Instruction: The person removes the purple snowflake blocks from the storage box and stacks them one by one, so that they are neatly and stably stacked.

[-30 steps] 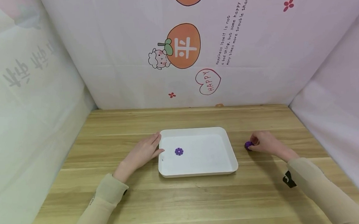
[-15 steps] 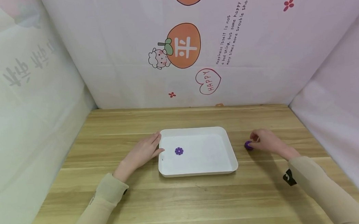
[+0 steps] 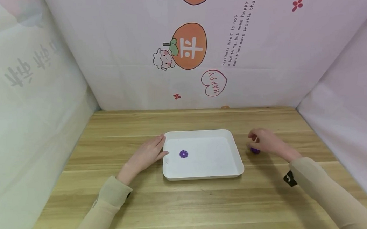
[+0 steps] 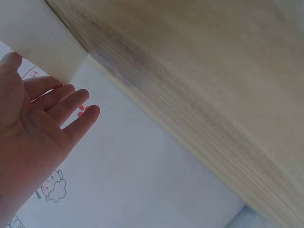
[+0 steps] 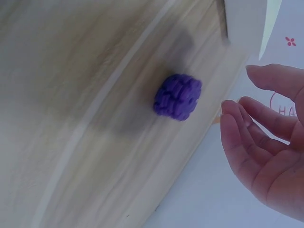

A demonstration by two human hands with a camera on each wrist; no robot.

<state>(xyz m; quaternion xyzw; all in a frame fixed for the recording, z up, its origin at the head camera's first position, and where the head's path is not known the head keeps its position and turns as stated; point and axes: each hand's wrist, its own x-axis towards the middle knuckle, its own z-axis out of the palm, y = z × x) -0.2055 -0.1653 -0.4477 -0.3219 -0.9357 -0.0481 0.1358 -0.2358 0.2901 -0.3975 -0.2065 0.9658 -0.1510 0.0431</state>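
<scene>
My left hand (image 3: 146,153) rests against the left side of a white tray (image 3: 204,174), its fingers nearly straight along the rim and the thumb at the edge. In the left wrist view, the fingertips (image 4: 81,95) meet the tray wall (image 4: 45,40). A flat purple flower-shaped disc (image 3: 184,154) lies inside the tray, towards its left. Right of the tray, my right hand (image 3: 268,142) hovers by a small stack of purple notched discs (image 5: 178,97) on the table. Thumb and loosely bent fingers are apart, with nothing between them; the hand partly covers the stack in the head view.
The wooden table (image 3: 189,208) reaches back to a printed white cloth wall (image 3: 129,61). More white cloth stands at the left and right sides. A black item (image 3: 289,178) shows at the right sleeve's cuff.
My right hand has let go of the purple stack and risen slightly, moving back and a little left. The stack stays on the table. The left hand keeps its place on the tray.
</scene>
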